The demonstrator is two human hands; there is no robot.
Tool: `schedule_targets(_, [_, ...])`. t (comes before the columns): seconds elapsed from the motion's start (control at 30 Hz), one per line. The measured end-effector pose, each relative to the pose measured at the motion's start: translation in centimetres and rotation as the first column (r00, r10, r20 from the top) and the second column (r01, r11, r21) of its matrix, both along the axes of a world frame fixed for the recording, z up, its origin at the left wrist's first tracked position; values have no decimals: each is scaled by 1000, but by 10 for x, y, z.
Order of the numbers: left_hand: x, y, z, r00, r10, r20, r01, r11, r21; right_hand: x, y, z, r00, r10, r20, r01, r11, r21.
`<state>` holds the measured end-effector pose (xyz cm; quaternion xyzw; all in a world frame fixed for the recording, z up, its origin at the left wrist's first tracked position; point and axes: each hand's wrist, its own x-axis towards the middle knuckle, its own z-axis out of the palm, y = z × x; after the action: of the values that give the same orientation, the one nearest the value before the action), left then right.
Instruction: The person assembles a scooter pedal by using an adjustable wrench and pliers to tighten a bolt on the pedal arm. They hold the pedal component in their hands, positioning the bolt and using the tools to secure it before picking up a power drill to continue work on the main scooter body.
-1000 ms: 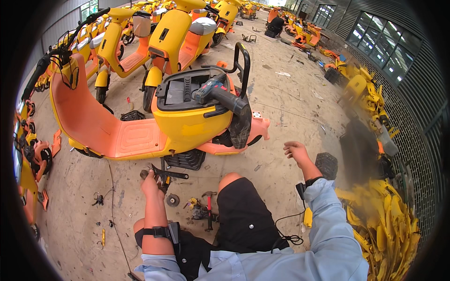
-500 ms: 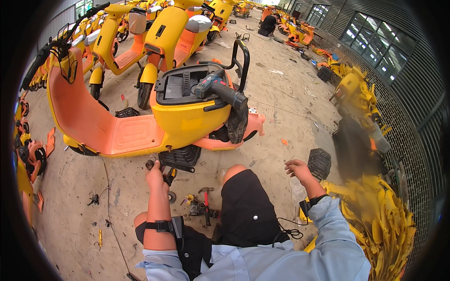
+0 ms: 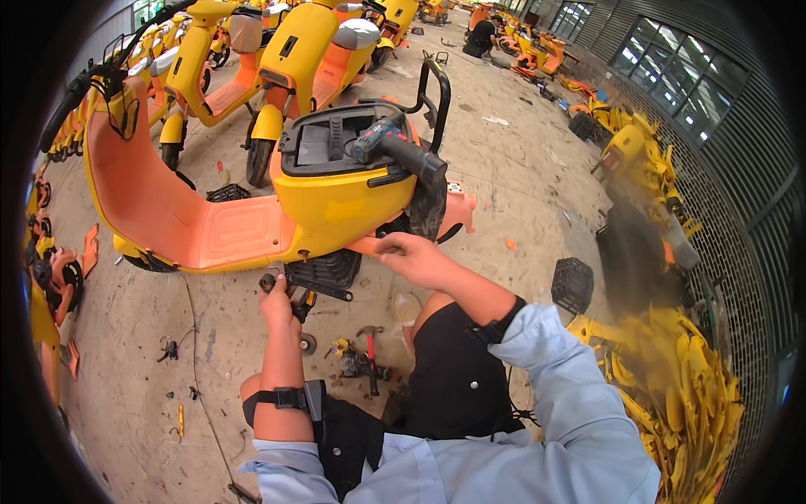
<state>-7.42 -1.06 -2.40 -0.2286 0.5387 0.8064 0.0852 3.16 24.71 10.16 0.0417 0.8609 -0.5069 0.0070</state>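
Observation:
A yellow and orange scooter [image 3: 332,208] stands across the space before me, its seat off and the black bin under it exposed. Closed around a dark tool with a round end [image 3: 267,282], my left hand [image 3: 277,307] is low beside the footboard; the fingers partly hide it. A yellow and black piece [image 3: 309,300] shows just behind that hand. My right hand [image 3: 413,259] is at the scooter's lower orange side panel [image 3: 363,246], fingers loosely bent and apart from the thumb; whether they touch the panel is unclear. A cordless power tool [image 3: 399,151] lies on the bin.
On the floor between my legs lie a red-handled hammer [image 3: 370,357] and another power tool [image 3: 351,363]. A black pedal-like bracket [image 3: 336,281] juts below the scooter. A black crate [image 3: 572,286] and a heap of yellow panels [image 3: 672,395] are to the right. More scooters [image 3: 294,59] stand behind.
My right hand has swung left and forward from beside the black crate to the scooter's lower side panel. My left hand stays nearly where it was, still around the dark tool.

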Motion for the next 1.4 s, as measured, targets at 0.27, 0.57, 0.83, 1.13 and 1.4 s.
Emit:
schedule_targets(0.27, [10, 1, 13, 995, -64, -81, 62, 998, -26, -37, -75, -100, 965, 201, -166, -173, 970, 171])
schedule_targets(0.57, [21, 8, 19, 953, -298, -49, 300, 954, 31, -43, -85, -117, 986, 66, 150, -62, 998, -30])
schedule_targets(0.83, [25, 13, 26, 980, -201, -16, 201, 979, 29, -37, -91, -114, 982, 174, -74, -172, 984, 35])
schedule_targets(1.13, [17, 22, 15, 984, -166, -60, 162, 985, -60, -55, -94, -120, 997, 73, -20, -72, 996, 52])
schedule_targets(1.4, [21, 11, 25, 997, -69, -43, 65, 993, -95, -79, -107, -114, 993, 80, 85, -78, 997, -27])
